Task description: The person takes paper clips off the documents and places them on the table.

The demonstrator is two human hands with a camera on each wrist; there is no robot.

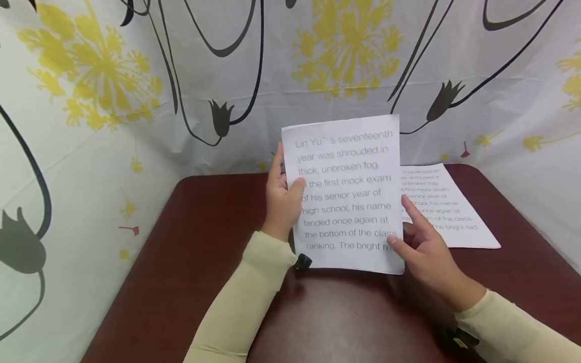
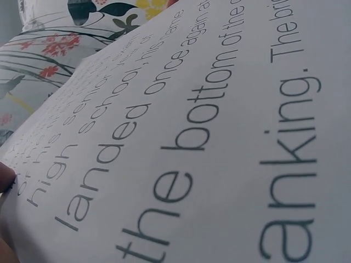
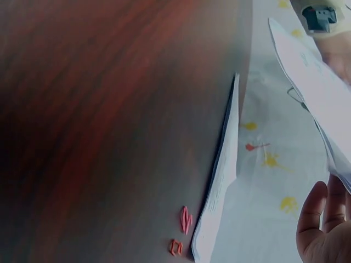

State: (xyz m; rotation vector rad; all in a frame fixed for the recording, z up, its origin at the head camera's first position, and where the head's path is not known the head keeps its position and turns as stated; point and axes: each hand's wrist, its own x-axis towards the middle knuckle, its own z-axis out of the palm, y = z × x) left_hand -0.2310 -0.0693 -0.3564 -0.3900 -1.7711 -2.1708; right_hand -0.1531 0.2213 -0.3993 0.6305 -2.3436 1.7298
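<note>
A thin sheaf of printed paper (image 1: 347,201) is held upright above the table, its large English text facing the head camera. My left hand (image 1: 283,201) grips its left edge, thumb on the printed face and fingers behind. At the lower right edge, my right hand (image 1: 428,252) pinches the paper, thumb in front; its other fingers are partly hidden. Printed lines fill the left wrist view, where a fingertip (image 2: 6,178) shows at the left edge. Layered page edges appear on the held sheaf (image 3: 321,104) in the right wrist view, above the right hand's fingers (image 3: 312,213).
A second printed stack (image 1: 458,212) lies on the dark red-brown table (image 1: 181,262), to the right behind the held paper. Small pink-red (image 3: 186,220) and orange-red loops (image 3: 175,247) lie beside it in the right wrist view. Patterned cloth (image 1: 254,60) surrounds the table's back and sides.
</note>
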